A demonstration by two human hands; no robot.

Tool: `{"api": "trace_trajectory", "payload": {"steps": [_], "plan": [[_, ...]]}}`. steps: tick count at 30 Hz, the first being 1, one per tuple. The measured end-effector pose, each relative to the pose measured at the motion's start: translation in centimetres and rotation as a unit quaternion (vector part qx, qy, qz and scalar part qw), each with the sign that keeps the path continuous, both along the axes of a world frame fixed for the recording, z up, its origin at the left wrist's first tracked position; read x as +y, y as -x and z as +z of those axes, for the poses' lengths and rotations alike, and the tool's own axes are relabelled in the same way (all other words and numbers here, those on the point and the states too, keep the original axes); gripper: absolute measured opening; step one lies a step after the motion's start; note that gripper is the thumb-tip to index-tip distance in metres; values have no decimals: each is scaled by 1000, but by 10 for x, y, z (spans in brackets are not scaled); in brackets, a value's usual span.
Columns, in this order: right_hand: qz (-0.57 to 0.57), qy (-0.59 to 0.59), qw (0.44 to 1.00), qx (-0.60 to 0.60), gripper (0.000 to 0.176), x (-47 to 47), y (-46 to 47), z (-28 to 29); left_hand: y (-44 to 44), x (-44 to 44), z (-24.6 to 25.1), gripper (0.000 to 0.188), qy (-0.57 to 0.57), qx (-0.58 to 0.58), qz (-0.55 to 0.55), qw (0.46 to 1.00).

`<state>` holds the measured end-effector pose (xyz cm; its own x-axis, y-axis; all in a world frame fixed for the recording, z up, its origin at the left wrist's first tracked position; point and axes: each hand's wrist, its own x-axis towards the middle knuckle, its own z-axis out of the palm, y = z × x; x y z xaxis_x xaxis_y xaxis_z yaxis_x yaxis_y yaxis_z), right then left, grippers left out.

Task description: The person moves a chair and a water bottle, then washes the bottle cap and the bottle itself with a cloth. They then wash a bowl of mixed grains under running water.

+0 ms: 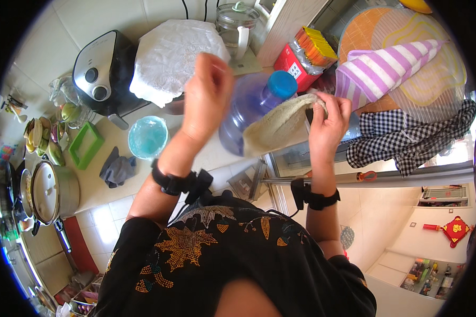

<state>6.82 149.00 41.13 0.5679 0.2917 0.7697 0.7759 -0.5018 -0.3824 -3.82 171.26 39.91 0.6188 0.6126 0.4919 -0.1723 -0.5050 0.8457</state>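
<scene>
My right hand [330, 121] pinches the upper edge of a pale beige cloth [279, 125], which hangs slack and slants down to the left. Behind the cloth stands a translucent blue-purple water jug [238, 107] with a blue cap [282, 84]. My left hand [208, 93] is raised to the left of the jug, in front of a white textured cover [170, 55]. Its fingers are curled and blurred, so I cannot tell whether anything is between them. Below and left of that hand, a light-blue plastic tub [148, 137] sits on the counter [206, 156].
An air fryer [99, 79] and a glass kettle [234, 37] stand at the back. Right of the jug are a red box [295, 65], a striped towel [388, 71] and checked fabric [412, 134]. Leftward lie a grey rag [117, 168], a green frame [86, 146] and a lidded pot [49, 192].
</scene>
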Motion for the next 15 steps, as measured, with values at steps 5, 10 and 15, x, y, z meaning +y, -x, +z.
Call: {"api": "trace_trajectory", "payload": {"steps": [5,10,15], "plan": [[-10,-181,977,114,19,33,-31,-17,0,-48,-31,47,-299,113,-160,934],[36,20,979,201,26,43,-32,-60,7,-49,-61,85,-295,56,-137,944],[98,102,987,79,46,20,-12,-87,9,-34,-90,142,-167,81,-167,968]]}}
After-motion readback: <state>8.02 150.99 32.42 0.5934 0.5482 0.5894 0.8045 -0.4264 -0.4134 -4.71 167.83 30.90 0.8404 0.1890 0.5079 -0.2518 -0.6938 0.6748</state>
